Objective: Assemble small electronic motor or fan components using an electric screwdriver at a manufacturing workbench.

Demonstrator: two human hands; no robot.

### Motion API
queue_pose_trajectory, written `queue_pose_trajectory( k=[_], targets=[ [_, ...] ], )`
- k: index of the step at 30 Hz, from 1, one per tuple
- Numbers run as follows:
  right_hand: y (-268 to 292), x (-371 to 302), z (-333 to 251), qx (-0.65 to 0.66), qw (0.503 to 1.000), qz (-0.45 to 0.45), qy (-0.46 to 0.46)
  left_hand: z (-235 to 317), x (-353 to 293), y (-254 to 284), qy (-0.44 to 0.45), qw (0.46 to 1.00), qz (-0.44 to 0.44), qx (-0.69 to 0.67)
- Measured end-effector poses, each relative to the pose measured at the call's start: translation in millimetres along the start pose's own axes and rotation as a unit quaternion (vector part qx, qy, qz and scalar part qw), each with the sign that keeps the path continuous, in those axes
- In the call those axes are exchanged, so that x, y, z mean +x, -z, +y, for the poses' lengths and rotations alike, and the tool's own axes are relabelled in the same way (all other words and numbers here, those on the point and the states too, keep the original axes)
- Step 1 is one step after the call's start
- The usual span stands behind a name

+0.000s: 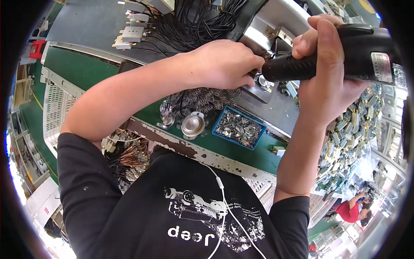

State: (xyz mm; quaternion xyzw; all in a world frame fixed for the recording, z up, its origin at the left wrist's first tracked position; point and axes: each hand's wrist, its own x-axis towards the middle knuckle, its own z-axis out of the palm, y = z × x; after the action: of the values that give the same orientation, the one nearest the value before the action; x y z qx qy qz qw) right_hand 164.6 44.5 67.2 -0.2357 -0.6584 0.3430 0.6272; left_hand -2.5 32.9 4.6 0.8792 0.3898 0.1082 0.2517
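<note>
The right hand wraps a smooth, black cylindrical power tool, its nose pointing left over a metal fixture. The left hand curls beside that nose; whether it pinches anything is hidden. Nearer lie wiry coils, a shiny round metal cup and a blue tray of jagged metal bits. Far left, black cables tangle; right, small blocky parts heap up.

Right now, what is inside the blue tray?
The blue tray holds a heap of small silvery pieces; they cover its bottom, so anything beneath the top layer cannot be seen.
</note>
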Motion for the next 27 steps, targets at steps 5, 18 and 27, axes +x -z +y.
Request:
queue_pose_trajectory(
  k=[5, 18, 27],
  targets=[
    [-0.1, 0.9, 2.1, 0.018, 0.998, -0.047, 0.039, -2.6, 0.0, -5.1, -0.011, 1.000, 0.013, -0.012],
    [18.0, 10.3, -53.2, 0.005, 0.997, 0.032, -0.067, 2.2, -7.6, -16.0, -0.105, 0.982, 0.118, 0.100],
    [76.3, 13.4, -34.3, -0.125, 0.985, 0.118, -0.020, 1.5, -12.8, -4.9, -0.161, 0.981, 0.098, 0.042]
  ],
)
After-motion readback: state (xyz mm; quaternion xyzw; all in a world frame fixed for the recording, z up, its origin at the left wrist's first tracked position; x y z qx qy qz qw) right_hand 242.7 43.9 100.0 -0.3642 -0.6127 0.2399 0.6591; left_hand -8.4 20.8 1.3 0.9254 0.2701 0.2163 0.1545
